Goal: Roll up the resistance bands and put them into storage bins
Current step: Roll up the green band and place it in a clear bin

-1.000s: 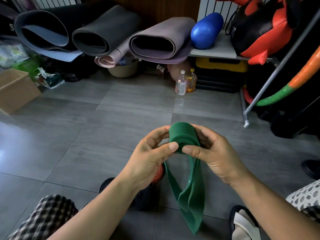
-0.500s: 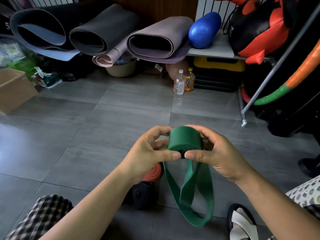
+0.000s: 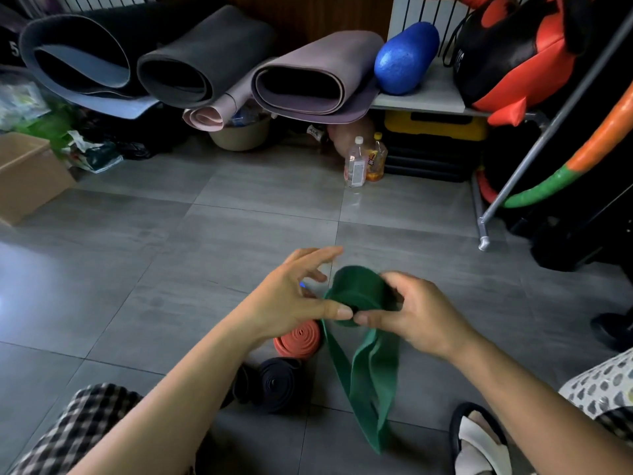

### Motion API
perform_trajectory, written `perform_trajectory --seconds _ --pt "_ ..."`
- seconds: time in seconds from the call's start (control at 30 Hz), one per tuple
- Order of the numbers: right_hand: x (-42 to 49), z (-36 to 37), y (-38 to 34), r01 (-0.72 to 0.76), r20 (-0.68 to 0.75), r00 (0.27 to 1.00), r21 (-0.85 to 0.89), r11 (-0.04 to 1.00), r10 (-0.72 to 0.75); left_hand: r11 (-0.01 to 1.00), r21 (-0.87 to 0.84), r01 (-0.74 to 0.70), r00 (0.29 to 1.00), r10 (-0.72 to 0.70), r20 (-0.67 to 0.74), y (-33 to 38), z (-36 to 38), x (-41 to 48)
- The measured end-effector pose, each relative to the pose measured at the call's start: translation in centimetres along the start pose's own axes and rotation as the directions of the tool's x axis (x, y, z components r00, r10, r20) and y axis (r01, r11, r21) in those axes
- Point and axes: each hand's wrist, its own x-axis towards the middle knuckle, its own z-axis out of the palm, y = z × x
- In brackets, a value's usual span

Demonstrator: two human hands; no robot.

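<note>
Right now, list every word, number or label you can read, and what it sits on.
"5": white numeral on a dark object at the far left edge.
Clear bottle label: too blurred to read.
Orange bottle label: unreadable.
White print on the black-and-red bag: too small to read.

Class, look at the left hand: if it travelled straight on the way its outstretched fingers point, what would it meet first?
Nothing nearby: the left hand points forward-right past the green band, over bare floor. Farther on, probably the black stack under the shelf; depth is unclear.
</note>
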Motion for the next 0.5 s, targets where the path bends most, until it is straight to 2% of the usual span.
perform_trajectory --seconds 0.07,0.1,0.17,0.23,0.3,0.33,0.4,0.5 --pt "-0.1 0.3 -0.2 0.037 0.028 0.999 -0.177 0.984 -0.032 0.995 0.085 -0.060 0.997 0.055 0.061 0.0 -0.1 0.0" --pt "-0.2 0.4 -0.4 0.054 0.040 0.998 -0.192 0.980 -0.047 0.991 0.113 -0.074 0.996 0.067 0.061 0.0 0.0 -0.1" --pt "-0.2 0.3 -0.7 0.063 0.065 0.996 -0.113 0.992 -0.056 0.987 0.114 -0.111 0.994 0.110 0.011 -0.1 0.0 -0.2" --pt "-0.1 0.0 -0.6 0.050 0.071 0.996 0.037 0.998 -0.053 0.988 0.047 -0.145 0.988 0.148 -0.052 -0.3 0.1 -0.2" --pt "0.0 -0.3 -0.4 0.056 0.052 0.996 0.170 0.984 -0.066 0.973 -0.176 -0.149 0.985 0.131 -0.108 -0.2 0.2 -0.4" --pt "0.0 -0.3 -0.4 0.076 0.029 0.996 0.223 0.972 -0.085 0.935 -0.312 -0.167 0.983 0.133 -0.126 -0.1 0.4 -0.6" --pt "0.0 -0.2 -0.6 0.129 -0.028 0.991 0.364 0.922 -0.128 0.817 -0.539 -0.205 0.978 0.145 -0.152 0.1 0.6 -0.7" --pt "-0.1 0.3 -0.9 0.181 -0.069 0.983 0.569 0.803 -0.172 0.623 -0.758 -0.192 0.981 0.137 -0.135 0.2 1.4 -0.8"
